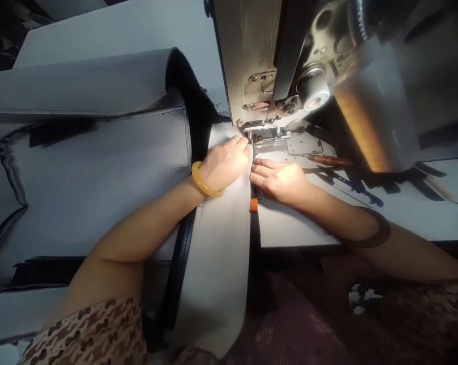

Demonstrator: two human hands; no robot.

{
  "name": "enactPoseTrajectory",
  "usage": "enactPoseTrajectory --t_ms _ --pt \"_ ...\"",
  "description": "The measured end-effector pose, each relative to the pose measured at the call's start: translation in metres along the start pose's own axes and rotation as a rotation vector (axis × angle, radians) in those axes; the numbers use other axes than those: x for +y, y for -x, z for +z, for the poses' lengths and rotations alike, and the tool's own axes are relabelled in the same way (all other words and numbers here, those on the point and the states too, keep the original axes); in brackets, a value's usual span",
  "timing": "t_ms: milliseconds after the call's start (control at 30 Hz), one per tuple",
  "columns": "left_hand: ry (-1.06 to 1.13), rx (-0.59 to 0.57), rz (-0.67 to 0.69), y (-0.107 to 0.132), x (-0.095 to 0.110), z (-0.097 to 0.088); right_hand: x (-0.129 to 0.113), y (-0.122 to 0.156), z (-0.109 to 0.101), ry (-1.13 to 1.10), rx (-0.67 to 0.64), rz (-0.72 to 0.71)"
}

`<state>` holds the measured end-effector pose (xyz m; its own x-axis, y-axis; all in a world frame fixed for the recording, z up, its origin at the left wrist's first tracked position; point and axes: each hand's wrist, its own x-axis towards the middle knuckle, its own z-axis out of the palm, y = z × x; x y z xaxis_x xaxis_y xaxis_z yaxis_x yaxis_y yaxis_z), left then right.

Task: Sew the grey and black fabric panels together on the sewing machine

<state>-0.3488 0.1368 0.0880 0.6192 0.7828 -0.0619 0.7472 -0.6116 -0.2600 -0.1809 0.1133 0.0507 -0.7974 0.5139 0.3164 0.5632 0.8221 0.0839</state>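
Observation:
My left hand [224, 165], with an amber bangle [204, 180] on its wrist, grips a pale grey fabric strip [217, 263] just in front of the presser foot [265, 134] of an industrial sewing machine [247, 56]. My right hand [278, 180] lies flat beside the strip's right edge, its fingertips close to the presser foot. A dark band [373, 228] circles my right forearm. The needle is hidden by the foot and my fingers.
A large grey fabric panel [99, 172] with black edging spreads left of the machine. On the white table [301, 228] lie a wooden-handled tool [331, 161] and blue-handled scissors [350, 186]. A small orange tag [253, 204] shows below my right hand.

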Motion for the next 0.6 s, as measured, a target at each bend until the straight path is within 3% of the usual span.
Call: enactPoseTrajectory --t_ms 300,500,600 --pt "-0.05 -0.02 0.04 0.0 -0.001 0.0 0.002 -0.003 0.002 -0.094 -0.044 0.041" --pt "-0.065 0.08 0.074 0.004 -0.001 0.005 -0.007 -0.003 -0.006 -0.077 -0.12 0.126" --pt "-0.074 0.138 0.085 0.006 -0.001 0.007 0.004 0.011 -0.019 -0.044 -0.181 0.254"
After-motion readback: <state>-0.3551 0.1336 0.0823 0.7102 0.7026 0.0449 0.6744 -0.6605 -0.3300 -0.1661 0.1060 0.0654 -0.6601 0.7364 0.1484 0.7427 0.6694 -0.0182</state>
